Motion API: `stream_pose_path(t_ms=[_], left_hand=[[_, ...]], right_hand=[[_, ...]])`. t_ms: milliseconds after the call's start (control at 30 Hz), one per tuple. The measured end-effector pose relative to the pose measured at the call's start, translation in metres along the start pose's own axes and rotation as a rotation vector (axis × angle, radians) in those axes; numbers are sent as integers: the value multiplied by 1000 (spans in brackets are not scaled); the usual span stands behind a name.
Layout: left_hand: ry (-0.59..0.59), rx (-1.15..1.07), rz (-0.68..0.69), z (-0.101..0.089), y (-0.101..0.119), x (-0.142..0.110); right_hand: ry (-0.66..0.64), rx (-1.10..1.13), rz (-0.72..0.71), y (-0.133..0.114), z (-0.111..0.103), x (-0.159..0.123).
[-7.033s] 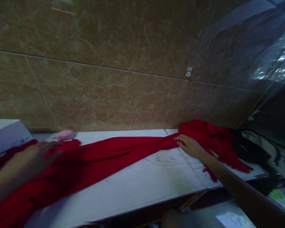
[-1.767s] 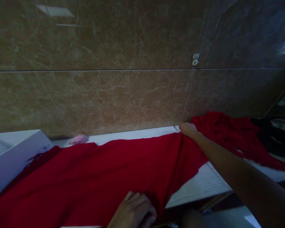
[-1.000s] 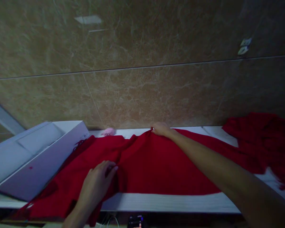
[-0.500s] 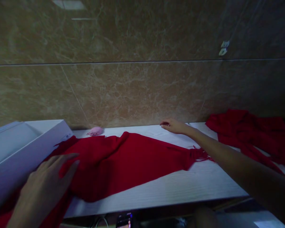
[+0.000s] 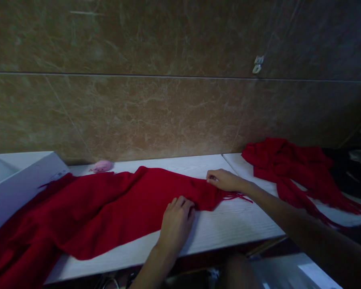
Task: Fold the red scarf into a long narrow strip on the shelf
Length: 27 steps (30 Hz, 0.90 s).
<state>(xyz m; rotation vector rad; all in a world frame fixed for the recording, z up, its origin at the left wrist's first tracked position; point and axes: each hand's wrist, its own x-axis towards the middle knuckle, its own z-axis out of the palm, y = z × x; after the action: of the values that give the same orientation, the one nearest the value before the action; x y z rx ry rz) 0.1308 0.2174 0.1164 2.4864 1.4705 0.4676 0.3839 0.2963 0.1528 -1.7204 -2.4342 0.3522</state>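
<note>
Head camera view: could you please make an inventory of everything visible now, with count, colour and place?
Red cloth: at least 1, red, fringed, along the table from the left
Second red heap: 1, red, fringed, on the table at right
Pink item: 1, pink, near the wall, beside the box
Box: 1, white, left end
Dark item: count unclear, blackish, far right
Table: 1, white, below the wall
Wall: 1, brown tile, behind
Wall fitting: 1 or 2 pieces, whitish, upper right
Cable: count unclear, pale, below the table
Left hand: 1, bare, at the cloth's front edge
Right hand: 1, bare, at its fringed right end
</note>
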Motion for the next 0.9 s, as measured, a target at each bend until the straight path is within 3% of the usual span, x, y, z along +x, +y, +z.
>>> stream_pose_path(t_ms=[167,300,433,533,600,700,800,900], left_hand=[[64,-39,62,-8,-12,2],[107,-258,180,-19,-14,-17],[-62,-354,347,-18,-15,-44],[-217,-356,421,-18,-17,-56],[-181,-378,392,-25,-24,-55],[57,-345,226,-51,-53,-38],[245,-131,28,-82,-109,-1],[250,54,-184,-108,-170,37]], right_hand=[[131,-37,88,1,-7,16],[218,-90,139,8,-34,52],[282,-136,177,22,-71,90],[326,-152,228,33,-84,108],[321,-138,249,40,-80,111],[242,-79,240,48,-59,103],[135,1,204,54,-36,89],[81,51,175,56,-21,84]])
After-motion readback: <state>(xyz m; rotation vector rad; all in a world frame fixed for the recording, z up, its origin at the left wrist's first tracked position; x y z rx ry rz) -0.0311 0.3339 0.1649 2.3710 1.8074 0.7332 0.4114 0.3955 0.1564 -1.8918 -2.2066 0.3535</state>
